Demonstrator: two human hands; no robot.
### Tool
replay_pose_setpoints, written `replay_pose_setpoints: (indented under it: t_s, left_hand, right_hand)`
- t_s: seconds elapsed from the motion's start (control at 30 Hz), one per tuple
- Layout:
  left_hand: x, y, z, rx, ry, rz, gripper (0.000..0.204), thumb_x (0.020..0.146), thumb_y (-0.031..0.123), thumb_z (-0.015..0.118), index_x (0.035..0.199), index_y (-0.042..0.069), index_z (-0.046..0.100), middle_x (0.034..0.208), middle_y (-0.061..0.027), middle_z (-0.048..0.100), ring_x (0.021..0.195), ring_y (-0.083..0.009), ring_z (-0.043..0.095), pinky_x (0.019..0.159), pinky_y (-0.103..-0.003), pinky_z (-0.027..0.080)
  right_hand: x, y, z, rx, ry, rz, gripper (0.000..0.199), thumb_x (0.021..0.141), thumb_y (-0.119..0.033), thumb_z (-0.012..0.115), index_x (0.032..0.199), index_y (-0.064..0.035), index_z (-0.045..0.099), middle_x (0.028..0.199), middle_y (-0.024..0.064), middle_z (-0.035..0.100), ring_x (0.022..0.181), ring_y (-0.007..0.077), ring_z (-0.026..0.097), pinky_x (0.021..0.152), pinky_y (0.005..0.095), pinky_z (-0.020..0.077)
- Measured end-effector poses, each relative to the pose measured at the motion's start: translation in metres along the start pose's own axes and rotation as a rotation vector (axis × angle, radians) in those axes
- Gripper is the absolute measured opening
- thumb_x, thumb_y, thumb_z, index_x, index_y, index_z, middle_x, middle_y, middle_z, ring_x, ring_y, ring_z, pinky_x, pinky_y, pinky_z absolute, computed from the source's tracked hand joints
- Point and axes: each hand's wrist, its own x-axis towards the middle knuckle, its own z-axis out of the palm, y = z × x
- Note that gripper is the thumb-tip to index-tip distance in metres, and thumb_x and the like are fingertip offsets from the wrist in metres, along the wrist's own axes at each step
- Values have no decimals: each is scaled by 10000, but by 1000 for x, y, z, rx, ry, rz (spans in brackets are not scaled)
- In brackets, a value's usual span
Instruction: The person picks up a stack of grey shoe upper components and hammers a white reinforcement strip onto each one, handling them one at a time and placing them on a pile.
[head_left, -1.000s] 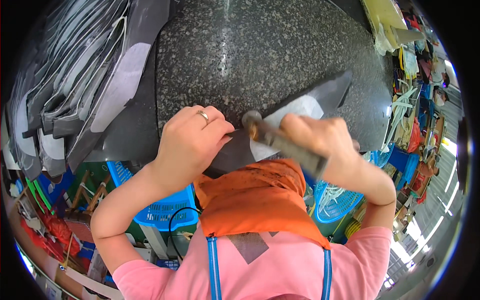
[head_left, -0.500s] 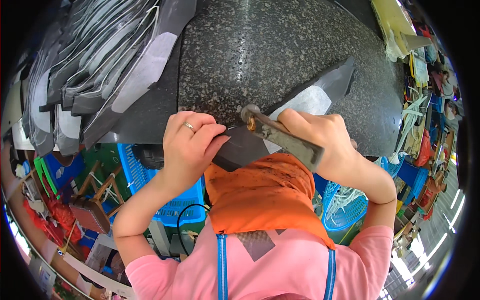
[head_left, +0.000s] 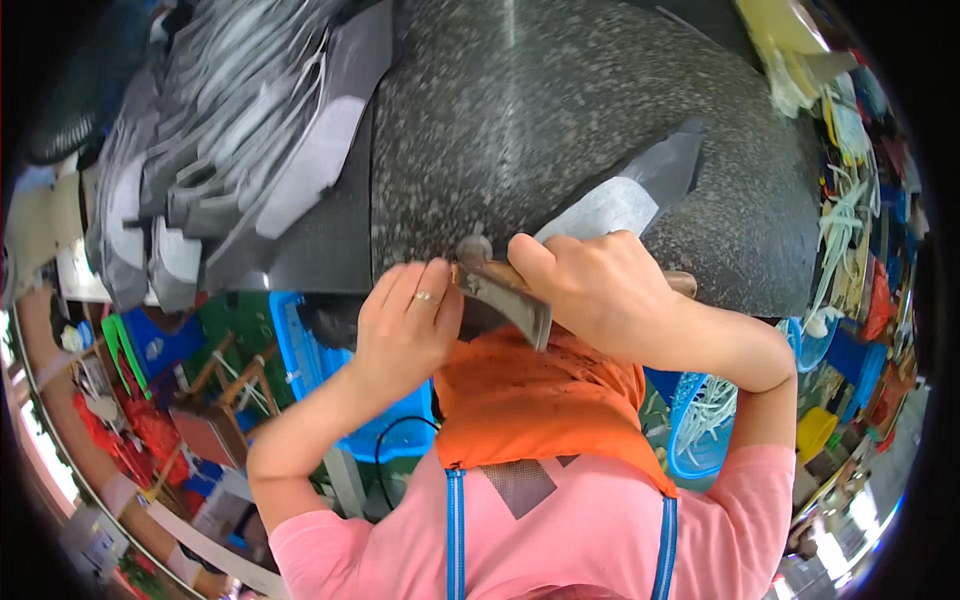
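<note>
My right hand (head_left: 605, 285) is wrapped round the wooden handle (head_left: 683, 284) of a hammer. The worn metal hammer head (head_left: 515, 305) is low over the near edge of the table, beside my left fingertips. A long dark grey piece of sheet material (head_left: 670, 165) with a pale patch (head_left: 605, 207) lies slantwise on the stone slab (head_left: 500, 130), partly under my right hand. My left hand (head_left: 410, 315) is closed at the piece's near left end, its fingers pressed together. The fingertips and what lies right under them are mostly hidden.
Left of the slab, similar dark pieces with pale patches (head_left: 310, 165) lie overlapped in a pile. Blue plastic baskets (head_left: 400, 410) stand below the table edge, the right one holding pale strips (head_left: 707, 405). A yellow object (head_left: 775, 45) sits at the far right corner.
The hammer head has come down and left, turning closer to my left fingers. My left fingers have folded downward from a raised pinch. The whole view has shifted slightly.
</note>
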Motion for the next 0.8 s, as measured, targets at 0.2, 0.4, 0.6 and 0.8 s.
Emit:
replay_pose_setpoints:
  t_s: [0.2, 0.4, 0.6, 0.8]
  left_hand:
    - [81, 33, 22, -324, -45, -288, 556, 647, 240, 819, 1121, 51, 601, 1236, -179, 505, 1108, -354, 529, 988, -480, 406]
    - [216, -48, 53, 236, 581, -22, 570, 707, 171, 708, 1259, 130, 574, 1344, -131, 499, 1262, -332, 458, 1057, -584, 313]
    - [103, -64, 15, 317, 350, -535, 624, 699, 193, 755, 1254, 23, 528, 1218, -151, 532, 1137, -331, 494, 950, -486, 389]
    - [51, -78, -13, 445, 385, -606, 436, 703, 64, 769, 1105, 35, 602, 1041, -130, 562, 938, -323, 544, 806, -411, 436]
  right_hand:
    - [-29, 20, -38, 565, 543, 283, 168, 874, -79, 685, 1029, -64, 622, 753, 76, 625, 656, 125, 627, 578, 294, 493]
    - [-76, 31, -28, 724, 955, 513, 160, 877, -71, 675, 1012, 7, 641, 775, 11, 602, 683, 55, 532, 635, 202, 449]
    - [-76, 67, -7, 453, 652, 456, 221, 854, -80, 709, 1058, -11, 658, 718, 32, 609, 630, 55, 536, 578, 251, 455]
    - [22, 60, -12, 544, 510, 104, 232, 847, -134, 719, 1038, -21, 651, 686, 96, 606, 569, 172, 592, 552, 306, 472]
